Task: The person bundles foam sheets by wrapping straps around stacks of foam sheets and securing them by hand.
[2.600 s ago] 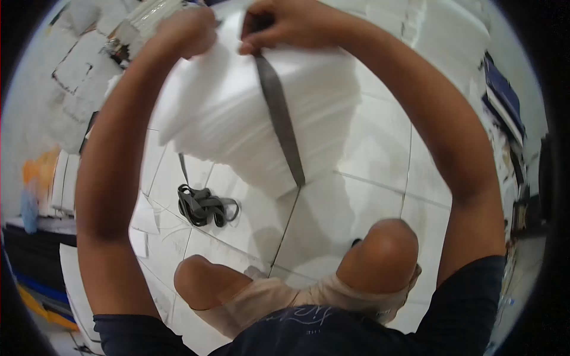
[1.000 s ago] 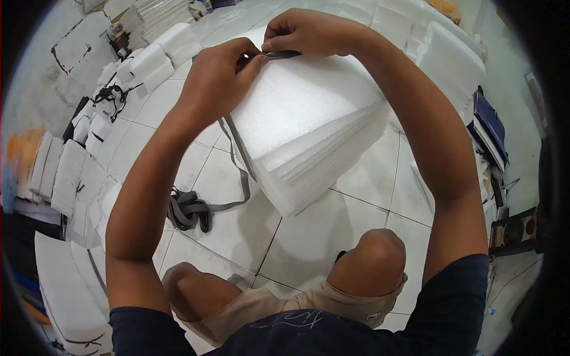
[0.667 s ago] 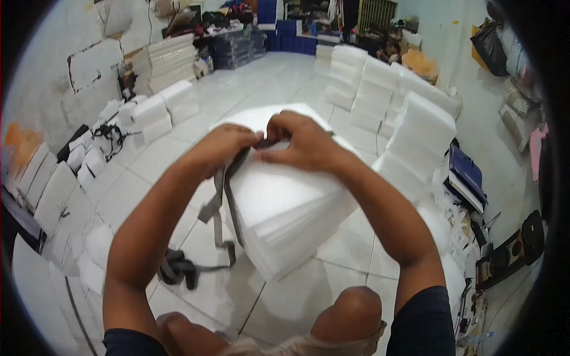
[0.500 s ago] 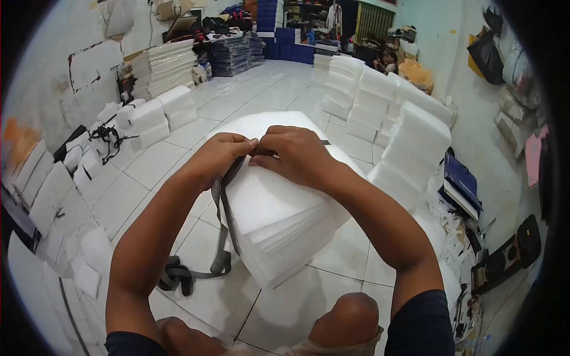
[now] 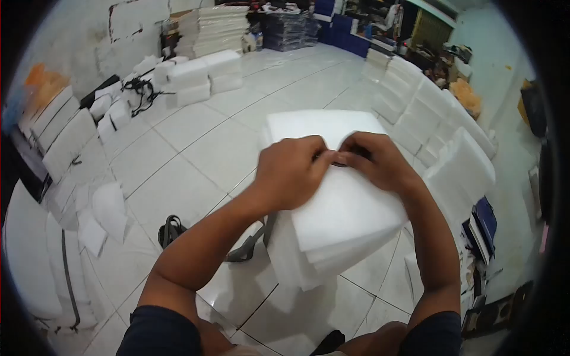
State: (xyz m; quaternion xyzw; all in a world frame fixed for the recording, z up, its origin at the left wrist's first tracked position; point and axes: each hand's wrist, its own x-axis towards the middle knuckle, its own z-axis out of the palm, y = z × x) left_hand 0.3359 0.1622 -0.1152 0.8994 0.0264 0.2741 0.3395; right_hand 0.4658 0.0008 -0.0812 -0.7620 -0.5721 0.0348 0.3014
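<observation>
A thick stack of white foam sheets (image 5: 350,207) stands in front of my knees, its lower edges slightly fanned. On top of it my left hand (image 5: 294,169) and my right hand (image 5: 380,163) meet, fingertips pinched together. Between them a short piece of dark strap (image 5: 339,164) shows, and both hands seem closed on it; my fingers hide most of it. More grey strap (image 5: 246,246) hangs down the stack's left side to the floor, partly behind my left forearm. Its loose coil (image 5: 171,230) lies on the tiles.
White foam bundles (image 5: 205,71) tied with dark straps lie at the back left. Tall foam stacks (image 5: 460,163) line the right side, near a blue folder (image 5: 485,219). Foam scraps (image 5: 108,207) lie on the left floor, beside a large strapped foam bundle (image 5: 35,255).
The view has turned left and down, so the stack appears further right. Both hands stay on the strap atop the stack; my left hand now has its back turned up with fingers curled.
</observation>
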